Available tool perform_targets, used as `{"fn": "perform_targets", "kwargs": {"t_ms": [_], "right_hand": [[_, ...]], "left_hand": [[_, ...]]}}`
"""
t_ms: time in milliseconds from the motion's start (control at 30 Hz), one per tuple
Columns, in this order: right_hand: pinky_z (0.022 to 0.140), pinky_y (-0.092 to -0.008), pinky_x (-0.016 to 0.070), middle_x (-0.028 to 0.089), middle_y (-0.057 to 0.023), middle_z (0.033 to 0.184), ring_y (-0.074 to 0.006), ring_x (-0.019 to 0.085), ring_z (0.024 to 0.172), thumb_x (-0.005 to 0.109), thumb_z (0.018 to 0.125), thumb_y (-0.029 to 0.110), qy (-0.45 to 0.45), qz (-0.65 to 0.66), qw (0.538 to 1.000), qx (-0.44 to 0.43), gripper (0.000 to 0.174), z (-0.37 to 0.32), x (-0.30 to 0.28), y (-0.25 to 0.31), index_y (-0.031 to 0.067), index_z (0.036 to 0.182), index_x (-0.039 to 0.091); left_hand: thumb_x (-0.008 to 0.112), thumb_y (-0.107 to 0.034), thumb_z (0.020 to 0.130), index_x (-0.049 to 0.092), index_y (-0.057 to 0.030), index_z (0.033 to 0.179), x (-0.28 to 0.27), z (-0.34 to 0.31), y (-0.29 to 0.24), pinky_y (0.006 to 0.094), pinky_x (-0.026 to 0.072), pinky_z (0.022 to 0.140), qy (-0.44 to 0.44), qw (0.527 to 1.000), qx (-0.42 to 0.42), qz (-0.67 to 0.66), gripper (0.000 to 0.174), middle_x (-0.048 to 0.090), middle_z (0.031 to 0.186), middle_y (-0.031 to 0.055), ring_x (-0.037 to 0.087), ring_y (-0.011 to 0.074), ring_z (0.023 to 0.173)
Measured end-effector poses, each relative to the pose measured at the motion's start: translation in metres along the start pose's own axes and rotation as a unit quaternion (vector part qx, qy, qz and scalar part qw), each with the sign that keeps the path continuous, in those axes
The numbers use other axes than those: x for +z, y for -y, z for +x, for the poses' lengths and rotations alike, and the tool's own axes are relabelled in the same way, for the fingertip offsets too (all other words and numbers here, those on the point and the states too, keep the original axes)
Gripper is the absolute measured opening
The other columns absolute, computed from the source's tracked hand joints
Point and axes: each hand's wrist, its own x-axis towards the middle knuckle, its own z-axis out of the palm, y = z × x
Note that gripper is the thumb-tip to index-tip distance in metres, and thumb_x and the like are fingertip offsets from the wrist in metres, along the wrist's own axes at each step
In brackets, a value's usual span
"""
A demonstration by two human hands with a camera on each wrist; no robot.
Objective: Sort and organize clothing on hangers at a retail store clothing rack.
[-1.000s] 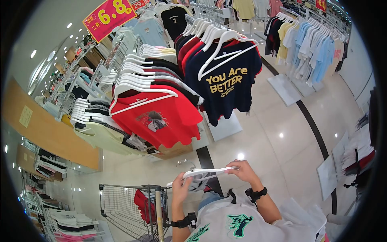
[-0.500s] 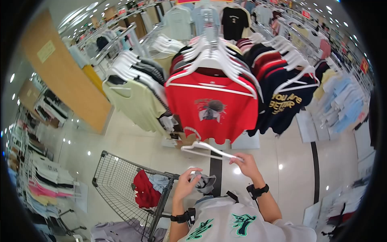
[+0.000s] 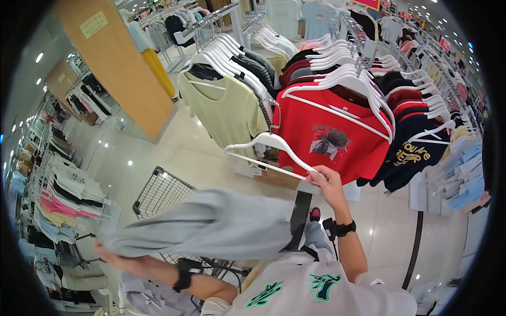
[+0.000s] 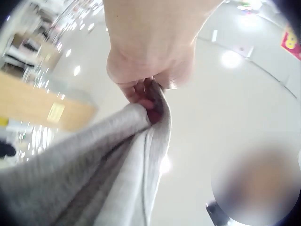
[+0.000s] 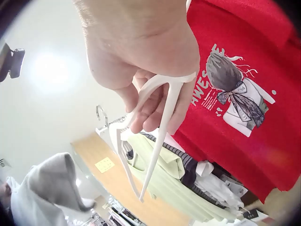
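Note:
My left hand (image 3: pixel 124 262) grips a light grey garment (image 3: pixel 211 224) by one end, out to the left of my body. The cloth stretches sideways from it, blurred, over the cart. In the left wrist view, the curled fingers (image 4: pixel 141 96) pinch the edge of the grey cloth (image 4: pixel 94 148), which hangs in folds. My right hand (image 3: pixel 329 185) holds a bare white hanger (image 3: pixel 270 139) by one arm's end, its hook upward. The hanger overlaps the red T-shirt (image 3: pixel 321 129) on the rack in the head view. In the right wrist view, fingers wrap around the hanger's corner (image 5: pixel 174 80).
A wire shopping cart (image 3: pixel 158 192) stands behind the grey cloth. Ahead, a rack bears a pale green shirt (image 3: pixel 219 108) and navy T-shirts (image 3: pixel 408 160) on white hangers. A wooden pillar (image 3: pixel 124 68) rises at left. A lavender-grey garment (image 3: pixel 153 295) lies at lower left.
My left hand has let go of the hanger and swung left with the grey garment, now off the hanger and spread out. The right hand has raised the hanger. The view has turned right, then left.

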Motion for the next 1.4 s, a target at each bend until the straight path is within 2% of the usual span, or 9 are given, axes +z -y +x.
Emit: {"fn": "perform_targets", "kwargs": {"t_ms": [233,333,467,567,600,800,967,1133,1400], "right_hand": [[0.074,-0.0260,0.0547,0.071,-0.0069,0.084,-0.0114,0.067,0.078,0.064,0.099,0.009,0.010,0.007,0.999,0.047,0.016,-0.009,-0.008,-0.040,-0.0051,0.104,0.070],[0.072,-0.0257,0.0539,0.071,-0.0068,0.083,-0.0109,0.066,0.076,0.064,0.099,0.008,0.021,-0.003,0.999,0.049,0.015,-0.008,-0.014,-0.052,-0.0051,0.103,0.070],[0.070,-0.0247,0.0529,0.071,-0.0066,0.080,-0.0104,0.065,0.073,0.064,0.098,0.008,0.037,-0.008,0.997,0.073,0.015,-0.003,-0.008,-0.057,-0.0048,0.101,0.071],[0.065,-0.0250,0.0522,0.071,-0.0065,0.079,-0.0099,0.064,0.068,0.064,0.098,0.010,0.042,-0.038,0.997,0.044,0.016,0.012,0.007,-0.057,-0.0039,0.102,0.071],[0.065,-0.0250,0.0522,0.071,-0.0065,0.079,-0.0099,0.064,0.068,0.064,0.098,0.010,0.039,-0.038,0.998,0.040,0.016,0.020,0.011,-0.049,-0.0039,0.102,0.071],[0.050,-0.0265,0.0421,0.066,-0.0009,0.067,-0.0078,0.055,0.053,0.063,0.099,0.018,0.084,-0.099,0.991,-0.036,0.018,0.096,0.053,0.023,0.0018,0.098,0.072],[0.052,-0.0296,0.0481,0.070,-0.0053,0.069,-0.0122,0.062,0.054,0.063,0.098,0.024,0.056,-0.099,0.981,-0.160,0.026,0.174,0.093,0.097,0.0004,0.098,0.072],[0.064,-0.0376,0.0531,0.073,-0.0090,0.072,-0.0239,0.069,0.062,0.063,0.095,0.027,0.020,-0.132,0.965,-0.227,0.028,0.244,0.133,0.139,0.0006,0.093,0.073],[0.086,-0.0468,0.0526,0.073,-0.0229,0.095,-0.0405,0.069,0.095,0.065,0.092,0.027,0.036,-0.200,0.957,-0.208,0.029,0.263,0.168,0.074,0.0011,0.101,0.074]], "left_hand": [[0.058,-0.028,0.106,0.064,-0.0034,0.124,-0.088,0.075,0.031,0.0290,0.0490,0.076,-0.037,0.931,0.241,0.272,0.031,0.066,0.109,0.0094,0.060,0.0162,0.090],[0.058,-0.027,0.106,0.068,-0.0028,0.118,-0.120,0.068,0.077,0.0311,0.0475,0.068,0.010,0.871,0.220,0.439,0.029,0.068,0.096,0.0079,0.058,0.0152,0.077],[0.059,-0.017,0.099,0.067,-0.0034,0.121,-0.198,0.055,0.184,0.0375,0.0462,0.065,0.246,0.756,0.081,0.601,0.027,0.067,0.088,0.0135,0.056,0.0235,0.067],[0.069,-0.034,0.092,0.060,-0.0027,0.132,-0.182,-0.004,0.206,0.0453,0.0530,0.093,0.506,0.515,-0.243,0.648,0.052,0.069,0.119,0.0229,0.067,0.0383,0.110],[0.068,-0.045,0.093,0.059,-0.0039,0.137,-0.190,-0.016,0.237,0.0430,0.0524,0.095,0.627,0.402,-0.211,0.633,0.060,0.068,0.124,0.0232,0.067,0.0366,0.113],[0.056,-0.052,0.100,0.055,-0.0003,0.138,-0.106,-0.167,0.220,0.0431,0.0494,0.101,0.696,0.536,-0.286,0.384,0.064,0.066,0.125,0.0281,0.064,0.0409,0.117],[0.055,-0.047,0.102,0.054,-0.0010,0.137,-0.113,-0.211,0.220,0.0463,0.0487,0.101,0.792,0.474,-0.116,0.367,0.058,0.063,0.128,0.0287,0.061,0.0442,0.119],[0.059,-0.034,0.100,0.056,0.0004,0.132,-0.136,-0.214,0.257,0.0480,0.0490,0.099,0.805,0.483,-0.091,0.331,0.047,0.063,0.125,0.0266,0.060,0.0452,0.116],[0.065,-0.026,0.096,0.058,0.0023,0.125,-0.124,-0.214,0.243,0.0469,0.0506,0.092,0.795,0.497,-0.068,0.342,0.041,0.067,0.113,0.0256,0.063,0.0441,0.107]]}}
